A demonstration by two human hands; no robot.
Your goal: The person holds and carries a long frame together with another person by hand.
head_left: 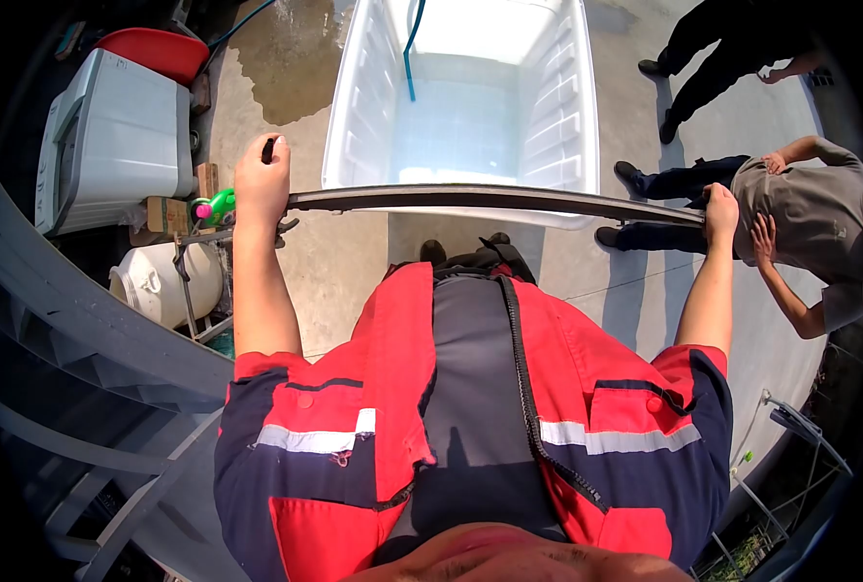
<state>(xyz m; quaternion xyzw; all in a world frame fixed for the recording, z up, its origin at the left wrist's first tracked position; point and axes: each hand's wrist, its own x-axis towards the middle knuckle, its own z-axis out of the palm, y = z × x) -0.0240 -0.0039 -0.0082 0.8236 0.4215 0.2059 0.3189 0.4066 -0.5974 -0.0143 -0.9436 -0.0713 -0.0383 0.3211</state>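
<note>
Strip (499, 198), dark and long, spans the wearer's two hands, slightly bowed. In the head view it crosses the near side of the white tub (589, 116); contact with the rim cannot be told.

Left hand (262, 182): fingers curled round the strip's left end, a dark bit showing by the thumb. Right hand (721, 215): closed about the right end, arm extended.

Step in hand, as judged: the strip is held between both hands. Any next move would call for firm grips and both hands travelling together, as so long a piece could flex or swing.

Containers:
- Tub: clear, pale-blue-looking water (460, 126) inside, depth not readable. Hose (409, 60) hangs in, its end apparently at or in the water.
- White barrel (171, 281), left side: contents not visible.
- Green bottle (222, 208), pink cap, near the left forearm: contents unknown.
- Carton (166, 215), beside the white box (126, 136): insides of both hidden.
- Red basin (155, 50), behind the box: interior unclear.

Co-worker in grey (805, 209) stands to the right, hands at the waist, apart from the strip.
</note>
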